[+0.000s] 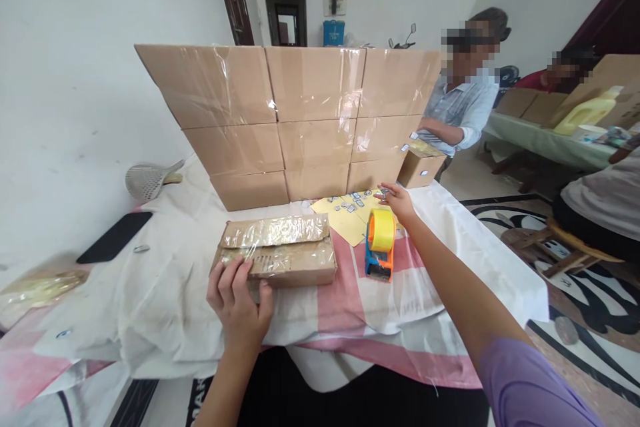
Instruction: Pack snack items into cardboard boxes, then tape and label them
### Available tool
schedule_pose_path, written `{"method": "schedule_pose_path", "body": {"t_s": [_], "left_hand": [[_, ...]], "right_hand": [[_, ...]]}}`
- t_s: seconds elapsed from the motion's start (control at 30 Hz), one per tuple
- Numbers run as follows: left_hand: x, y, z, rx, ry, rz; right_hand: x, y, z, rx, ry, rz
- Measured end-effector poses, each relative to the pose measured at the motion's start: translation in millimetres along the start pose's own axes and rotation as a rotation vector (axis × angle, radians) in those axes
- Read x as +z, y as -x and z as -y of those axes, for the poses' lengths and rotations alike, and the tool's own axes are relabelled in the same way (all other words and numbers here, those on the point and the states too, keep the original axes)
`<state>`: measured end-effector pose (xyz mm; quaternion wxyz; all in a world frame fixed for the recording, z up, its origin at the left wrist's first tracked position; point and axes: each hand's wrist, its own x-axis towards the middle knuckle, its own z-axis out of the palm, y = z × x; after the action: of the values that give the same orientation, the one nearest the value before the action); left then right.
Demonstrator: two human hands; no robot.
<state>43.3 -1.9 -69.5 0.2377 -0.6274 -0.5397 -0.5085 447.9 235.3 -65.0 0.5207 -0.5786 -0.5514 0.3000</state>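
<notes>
One grip, my left (241, 301), rests loosely spread on the box's (283, 250) near-left edge; my right (390, 195) reaches over the yellow sheet (345, 219), finger closure unclear. Bare cloth (295, 317) lies before the box.

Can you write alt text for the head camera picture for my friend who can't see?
A left hand rests on a taped cardboard box on a cloth-covered table, and the right hand is at yellow paper with small pieces on it. A tape dispenser sits nearby; behind rises a wall of boxes.
</notes>
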Motion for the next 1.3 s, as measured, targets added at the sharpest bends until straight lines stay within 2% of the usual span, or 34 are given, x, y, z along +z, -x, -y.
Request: {"method": "schedule_pose_path", "body": {"t_s": [0.13,0.33,0.53,0.77,0.93,1.3], "left_hand": [[-0.1,0.8,0.5,-0.003,0.009,-0.003],[1.6,0.4,1.5,0.012,0.001,-0.009],[4.2,0.3,2.9,0.016,-0.004,-0.021],[4.7,-0.7,2.6,0.021,-0.016,-0.025],[5.1,-0.4,3.1,0.021,-0.016,-0.028],[3.7,1.0,4.0,-0.013,0.006,0.004]], "right_hand": [[1.2,1.5,-1.2,0.017,-0.055,0.067],[-4.2,-4.4,-1.3,-0.01,-0.043,0.101],[-14.3,-4.7,-4.2,0.004,-0.007,0.059],[-15.2,-4.2,-8.4,0.036,0.006,0.059],[-17.2,-11.7,-8.8,0.038,0.046,0.003],[-4.2,-2.2,-12.4,-0.006,0.205,0.008]]}}
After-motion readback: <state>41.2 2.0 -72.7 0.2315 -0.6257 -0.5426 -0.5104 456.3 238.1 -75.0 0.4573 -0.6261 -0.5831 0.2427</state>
